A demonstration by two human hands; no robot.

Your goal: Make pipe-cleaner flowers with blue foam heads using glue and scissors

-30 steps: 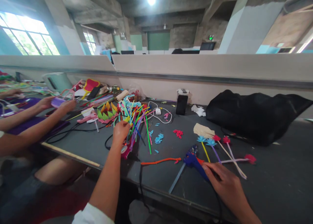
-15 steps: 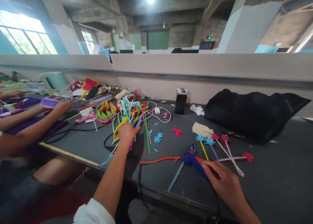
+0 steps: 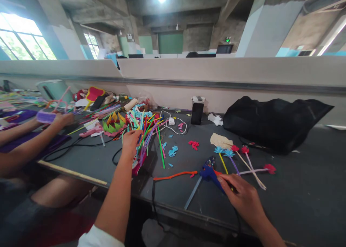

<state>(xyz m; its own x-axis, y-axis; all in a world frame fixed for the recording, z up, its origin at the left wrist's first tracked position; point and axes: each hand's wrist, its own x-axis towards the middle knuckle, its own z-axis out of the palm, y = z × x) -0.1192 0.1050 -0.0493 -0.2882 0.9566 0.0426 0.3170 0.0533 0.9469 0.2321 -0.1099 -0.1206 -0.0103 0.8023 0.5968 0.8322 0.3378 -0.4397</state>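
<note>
My left hand reaches into a bundle of coloured pipe cleaners standing in a red holder, its fingers curled among the stems. My right hand rests on the dark table, fingers closed round the handle of a blue glue gun lying flat. An orange pipe cleaner lies between my hands. Several finished pipe-cleaner flowers lie just beyond the glue gun.
A co-worker's arms at the left hold a purple basket. A black bag sits at the back right. A phone leans against a white box, by a white charger cable. Craft scraps are strewn across the table's left half.
My left hand pulled some stems toward me, then went back up into the bundle. The right hand stayed on the glue gun. The co-worker's hands drifted left.
</note>
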